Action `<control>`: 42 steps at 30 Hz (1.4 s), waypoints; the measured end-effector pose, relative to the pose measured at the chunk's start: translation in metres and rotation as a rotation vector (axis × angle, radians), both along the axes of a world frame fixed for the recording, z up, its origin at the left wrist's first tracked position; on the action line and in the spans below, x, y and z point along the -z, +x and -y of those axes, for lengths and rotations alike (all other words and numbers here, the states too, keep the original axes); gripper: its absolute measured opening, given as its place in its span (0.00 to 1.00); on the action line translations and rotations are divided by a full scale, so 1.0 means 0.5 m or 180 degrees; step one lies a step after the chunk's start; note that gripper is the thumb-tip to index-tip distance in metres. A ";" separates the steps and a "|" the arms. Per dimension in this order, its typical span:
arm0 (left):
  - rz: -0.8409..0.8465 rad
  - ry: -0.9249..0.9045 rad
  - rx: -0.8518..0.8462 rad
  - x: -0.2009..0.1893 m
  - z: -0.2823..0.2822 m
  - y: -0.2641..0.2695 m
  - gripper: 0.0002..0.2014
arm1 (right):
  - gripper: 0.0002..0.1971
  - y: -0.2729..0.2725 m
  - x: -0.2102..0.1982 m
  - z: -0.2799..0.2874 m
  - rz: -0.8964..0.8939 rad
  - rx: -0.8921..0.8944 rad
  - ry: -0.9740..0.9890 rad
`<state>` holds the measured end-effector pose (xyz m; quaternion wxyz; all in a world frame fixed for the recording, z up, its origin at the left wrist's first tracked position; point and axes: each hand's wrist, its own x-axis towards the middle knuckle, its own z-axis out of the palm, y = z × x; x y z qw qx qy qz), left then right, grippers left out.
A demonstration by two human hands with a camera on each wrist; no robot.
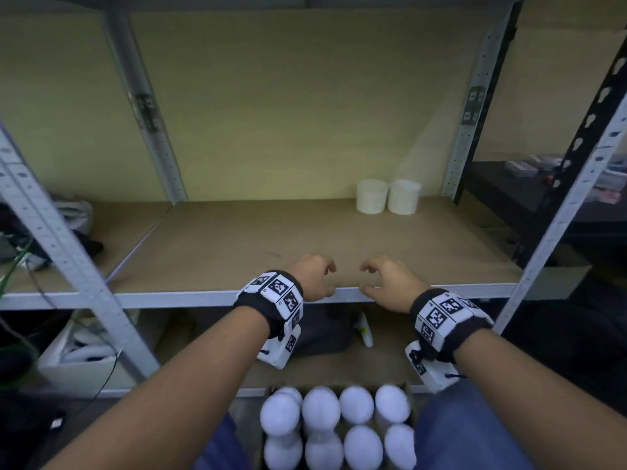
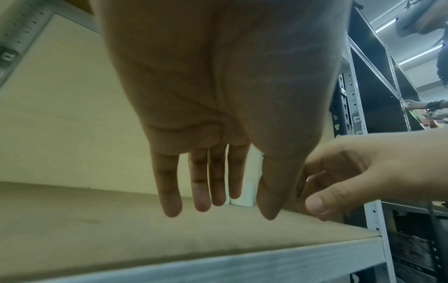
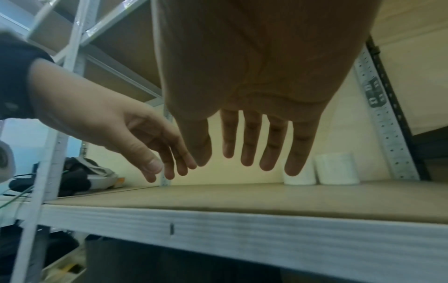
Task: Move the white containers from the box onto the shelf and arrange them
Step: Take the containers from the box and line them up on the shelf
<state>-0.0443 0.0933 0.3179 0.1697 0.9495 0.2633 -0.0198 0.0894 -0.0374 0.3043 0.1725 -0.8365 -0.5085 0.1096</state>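
Observation:
Two white containers [image 1: 372,196] [image 1: 403,197] stand side by side at the back right of the shelf board [image 1: 258,239]; the right wrist view shows them as well [image 3: 337,168]. Several more white containers [image 1: 320,407] fill the box [image 1: 339,390] at the bottom of the head view, between my forearms. My left hand [image 1: 314,276] and right hand [image 1: 386,276] hover over the shelf's front edge, a little apart, both empty with fingers relaxed. In the wrist views the fingers [image 2: 201,181] [image 3: 274,145] hang straight and spread.
Grey metal uprights [image 1: 57,245] [image 1: 556,232] flank the bay. A bag and cables [image 1: 20,245] lie on the neighbouring shelf at left. A white bin [image 1: 84,364] and a dark bag [image 1: 325,330] sit on the lower shelf. A black rack [image 1: 509,191] stands at right.

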 end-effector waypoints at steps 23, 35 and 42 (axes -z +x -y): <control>-0.1024 -0.0797 -0.0740 0.478 0.019 -0.171 0.24 | 0.28 -0.143 0.446 -0.053 -0.0596 -0.0509 -0.1656; -0.1536 -0.0880 -0.1124 0.588 0.021 -0.158 0.51 | 0.50 -0.149 0.588 -0.036 -0.0665 -0.0195 -0.1876; -0.1934 -0.0844 -0.1165 0.614 0.026 -0.155 0.52 | 0.56 -0.174 0.614 -0.060 -0.0715 -0.0521 -0.2054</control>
